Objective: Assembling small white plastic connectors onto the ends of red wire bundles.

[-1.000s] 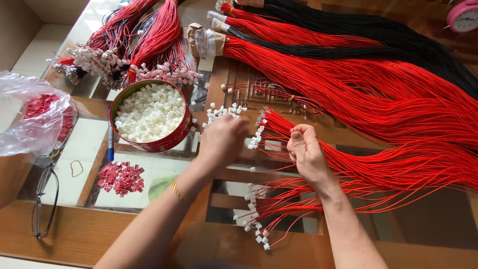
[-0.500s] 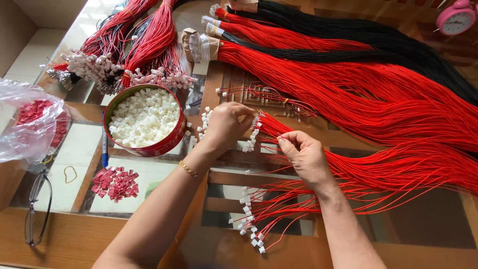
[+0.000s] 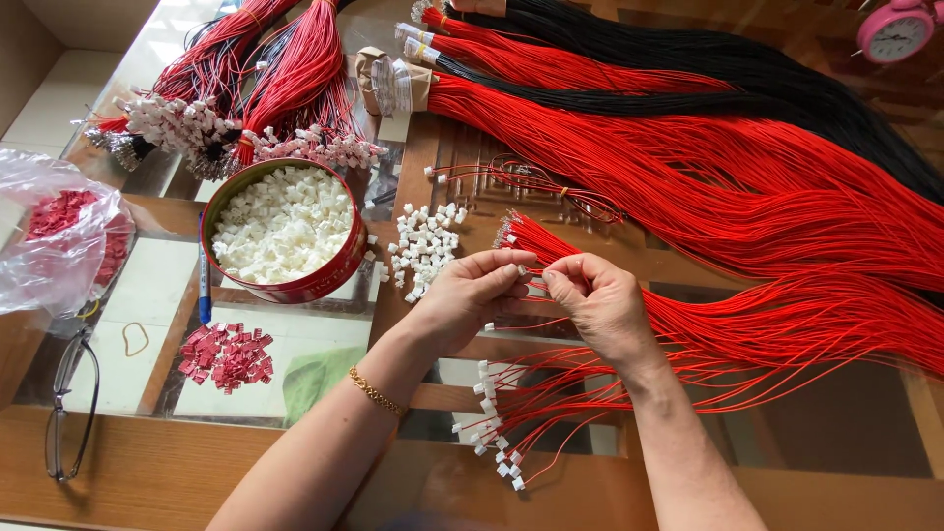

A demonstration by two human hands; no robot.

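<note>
My left hand [image 3: 474, 293] pinches a small white plastic connector at its fingertips, in the middle of the table. My right hand [image 3: 597, 300] faces it, fingers closed on a thin red wire from the loose bundle of red wires [image 3: 777, 315] that runs off to the right. The two sets of fingertips nearly touch. Just beyond my left hand lies a small heap of white connectors [image 3: 425, 248]. Below my hands, several red wires with white connectors fitted [image 3: 501, 433] fan out toward the table's front edge.
A round red tin [image 3: 324, 281] full of white connectors stands at left. Red connectors [image 3: 228, 354], a blue pen [image 3: 205, 290], spectacles [image 3: 67, 403] and a plastic bag [image 3: 59, 241] lie further left. Thick red and black wire bundles [image 3: 688, 108] cross the back; a pink clock [image 3: 897, 31] sits far right.
My left hand has drawn back from the heap of white connectors toward my right hand, and both hands now meet lower over the table. The view has shifted slightly.
</note>
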